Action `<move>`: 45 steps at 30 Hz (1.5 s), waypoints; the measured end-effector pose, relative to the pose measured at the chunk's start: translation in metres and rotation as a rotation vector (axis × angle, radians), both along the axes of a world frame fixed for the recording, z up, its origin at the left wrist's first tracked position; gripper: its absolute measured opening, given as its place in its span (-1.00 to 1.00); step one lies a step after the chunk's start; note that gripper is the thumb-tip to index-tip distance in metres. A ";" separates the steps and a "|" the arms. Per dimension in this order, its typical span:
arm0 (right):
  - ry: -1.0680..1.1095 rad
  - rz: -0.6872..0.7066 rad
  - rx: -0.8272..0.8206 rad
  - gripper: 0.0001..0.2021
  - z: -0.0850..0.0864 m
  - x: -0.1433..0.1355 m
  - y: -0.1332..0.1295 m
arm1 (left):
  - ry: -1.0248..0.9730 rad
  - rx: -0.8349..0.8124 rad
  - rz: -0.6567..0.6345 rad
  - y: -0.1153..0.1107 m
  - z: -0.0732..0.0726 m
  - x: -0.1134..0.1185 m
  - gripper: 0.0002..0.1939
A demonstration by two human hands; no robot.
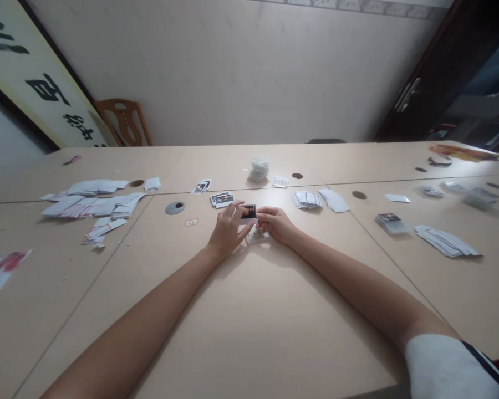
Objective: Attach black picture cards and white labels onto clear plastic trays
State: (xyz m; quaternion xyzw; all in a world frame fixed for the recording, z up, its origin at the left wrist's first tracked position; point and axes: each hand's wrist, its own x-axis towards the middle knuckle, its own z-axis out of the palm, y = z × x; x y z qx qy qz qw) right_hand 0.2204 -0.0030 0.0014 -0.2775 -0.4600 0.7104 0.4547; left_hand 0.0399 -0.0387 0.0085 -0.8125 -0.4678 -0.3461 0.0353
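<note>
A small dark printed card (250, 210) with a pale lower edge is held up between my two hands near the middle of the table. My left hand (227, 230) has it by the left side, thumb low and fingers bent over the top. At its right edge, the fingers of my right hand (276, 223) are pinched together. Just below the card lies a clear plastic piece with small pale bumps (256, 235), partly covered by my hands. Behind my left hand is a small stack of dark-faced cards (222, 199).
White folded papers (93, 205) are piled at the left. A stack of clear plastic pieces (259, 168) stands behind my hands. White card stacks (306, 199) lie right of centre, with a clear-cased pile (391, 223) and fanned white strips (447, 241) farther right. A grey cable-hole cover (174, 208) sits left.
</note>
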 end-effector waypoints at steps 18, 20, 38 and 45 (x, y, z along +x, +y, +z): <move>0.016 0.025 -0.033 -0.77 -0.006 -0.001 0.001 | -0.052 -0.053 0.046 0.001 0.001 -0.001 -0.80; 0.016 0.026 -0.030 -0.77 -0.005 -0.002 0.001 | -0.057 -0.047 0.005 0.001 0.002 -0.001 -0.81; -0.044 0.020 0.060 -0.76 -0.009 -0.002 0.003 | 0.073 0.044 0.087 -0.003 0.006 0.000 -0.76; -0.050 0.012 0.079 -0.76 -0.007 -0.002 0.001 | 0.030 0.105 0.058 -0.001 0.000 -0.001 -0.78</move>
